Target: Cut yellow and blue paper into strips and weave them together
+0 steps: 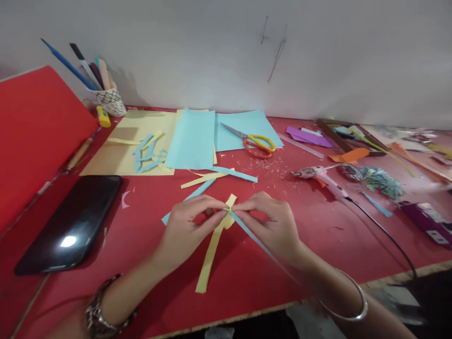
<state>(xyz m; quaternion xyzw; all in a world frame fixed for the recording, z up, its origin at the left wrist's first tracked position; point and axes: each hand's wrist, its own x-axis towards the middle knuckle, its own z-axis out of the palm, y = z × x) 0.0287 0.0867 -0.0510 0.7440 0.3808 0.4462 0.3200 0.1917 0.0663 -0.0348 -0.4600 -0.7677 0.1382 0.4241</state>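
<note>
My left hand [190,223] and my right hand [270,221] meet fingertip to fingertip above the red table. Each pinches folded paper strips where they join. A yellow paper strip [211,261] hangs down toward me from the join, and its short end stands up behind my fingertips. From my right fingers a blue paper strip [256,240] trails down to the right. The small fold between the fingertips is partly hidden. Just beyond my hands lie another blue strip [238,174] and a loose yellow strip [201,180].
Scissors [252,140] rest on blue paper sheets [193,136]. Woven strips [150,153] lie on yellow paper [102,160]. A black phone [70,223] is at left, a pen cup [112,100] behind it. At right are a pink glue gun [321,179] with its cord and a tray [325,127].
</note>
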